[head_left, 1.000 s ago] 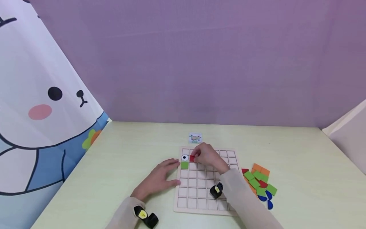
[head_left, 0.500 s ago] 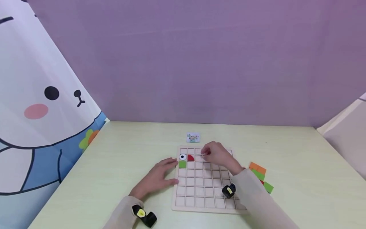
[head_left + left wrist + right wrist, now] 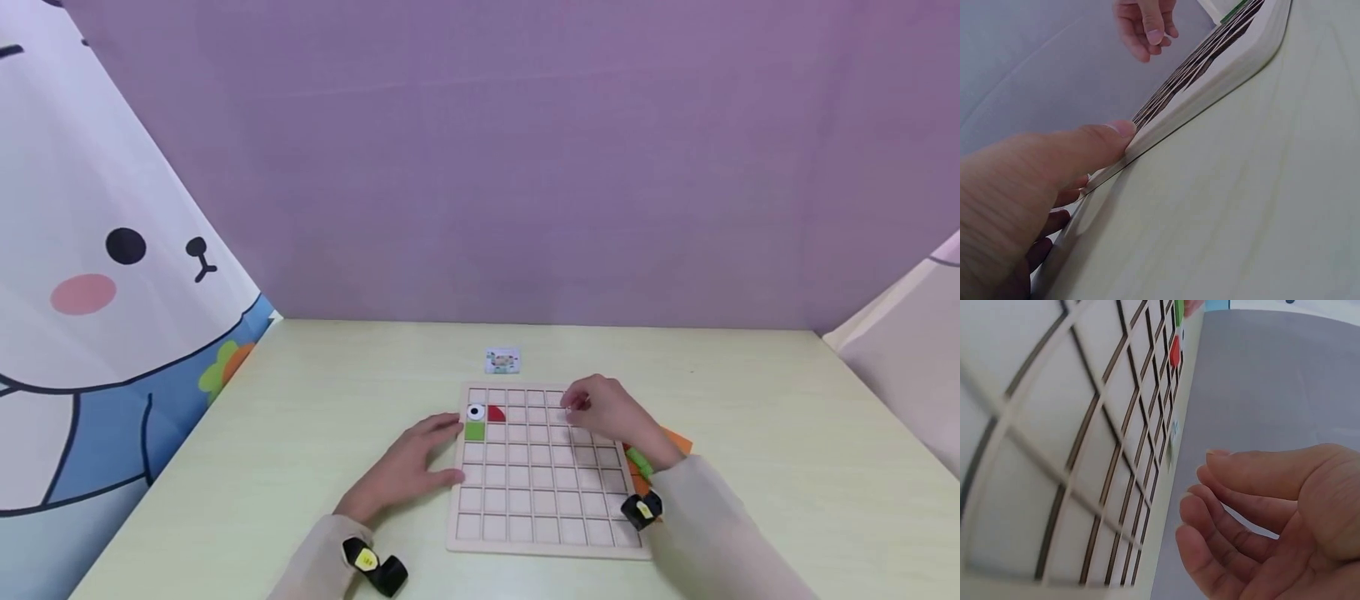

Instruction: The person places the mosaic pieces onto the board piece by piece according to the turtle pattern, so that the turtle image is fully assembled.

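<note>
A pale wooden grid board point(image 3: 551, 551) lies on the table, ruled into square cells. Near its far left corner sit a round eye tile point(image 3: 476, 412), a red quarter-circle tile point(image 3: 497, 413) and a green square tile point(image 3: 475, 431). My left hand point(image 3: 408, 462) touches the board's left edge, thumb and fingers spread; the left wrist view shows the thumb tip on the rim. My right hand point(image 3: 611, 410) hovers over the board's far right part with loosely bent fingers. Nothing lies between its fingertips in the right wrist view point(image 3: 1254, 519).
Loose orange tiles point(image 3: 678, 440) and a green tile point(image 3: 639, 461) lie right of the board, partly hidden by my right forearm. A small printed card point(image 3: 502, 360) lies beyond the board's far edge. A purple cloth point(image 3: 540, 167) hangs behind the table.
My right hand has left the red quarter-circle tile, which now lies in its cell beside the eye tile, and has moved rightward across the board. The left hand stays at the edge.
</note>
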{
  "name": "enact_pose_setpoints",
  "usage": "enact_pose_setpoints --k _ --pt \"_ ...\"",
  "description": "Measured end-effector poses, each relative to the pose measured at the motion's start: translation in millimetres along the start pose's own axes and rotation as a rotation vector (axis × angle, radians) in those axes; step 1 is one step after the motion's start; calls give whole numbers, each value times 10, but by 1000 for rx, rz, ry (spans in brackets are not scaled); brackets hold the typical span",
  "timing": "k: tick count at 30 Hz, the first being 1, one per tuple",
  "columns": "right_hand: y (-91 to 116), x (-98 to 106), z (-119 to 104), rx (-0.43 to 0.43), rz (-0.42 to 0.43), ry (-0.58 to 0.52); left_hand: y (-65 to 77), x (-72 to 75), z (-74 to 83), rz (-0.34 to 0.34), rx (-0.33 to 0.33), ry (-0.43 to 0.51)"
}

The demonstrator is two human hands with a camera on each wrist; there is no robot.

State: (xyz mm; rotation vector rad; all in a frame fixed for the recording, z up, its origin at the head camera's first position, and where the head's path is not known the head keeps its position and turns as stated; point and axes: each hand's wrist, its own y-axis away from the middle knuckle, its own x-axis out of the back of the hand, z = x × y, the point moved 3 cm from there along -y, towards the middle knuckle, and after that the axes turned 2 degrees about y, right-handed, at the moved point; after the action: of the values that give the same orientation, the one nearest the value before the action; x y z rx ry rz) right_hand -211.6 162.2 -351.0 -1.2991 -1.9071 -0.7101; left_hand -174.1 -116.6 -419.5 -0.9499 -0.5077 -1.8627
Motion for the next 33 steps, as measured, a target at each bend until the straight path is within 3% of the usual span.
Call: enact_pose_setpoints --k 7,18,33 --pt "153 123 172 -45 21 25 8 -5 7 -5 -52 -9" --pt "419 268 454 -62 43 85 20 11 20 2 -20 -3" --pt "793 320 622 -117 63 137 54 42 37 -3 -31 6"
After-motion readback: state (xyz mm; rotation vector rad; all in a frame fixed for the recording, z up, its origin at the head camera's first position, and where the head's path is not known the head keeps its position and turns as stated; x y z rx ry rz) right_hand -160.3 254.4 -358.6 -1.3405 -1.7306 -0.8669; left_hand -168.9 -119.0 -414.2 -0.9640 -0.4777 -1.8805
